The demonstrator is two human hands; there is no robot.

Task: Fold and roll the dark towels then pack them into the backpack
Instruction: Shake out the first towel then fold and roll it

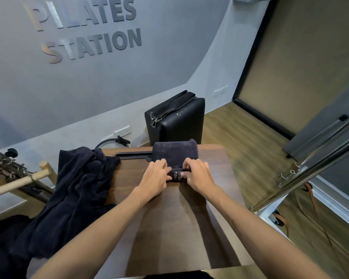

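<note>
Both hands work the near end of a folded towel (174, 156) at the far edge of the surface (179, 218). The left hand (154, 176) and right hand (199, 176) each have a narrow grip, fingers curled over the rolled part, hiding most of its pale print. The towel's far end hangs past the edge. A loose pile of towels (75, 194) drapes over the left edge, cut off below. The near half lies bare between the forearms.

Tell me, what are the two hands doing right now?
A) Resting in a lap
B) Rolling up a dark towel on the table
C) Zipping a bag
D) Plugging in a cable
B: the left hand and right hand both grip the rolled near end of the dark towel on the wooden table.
</note>
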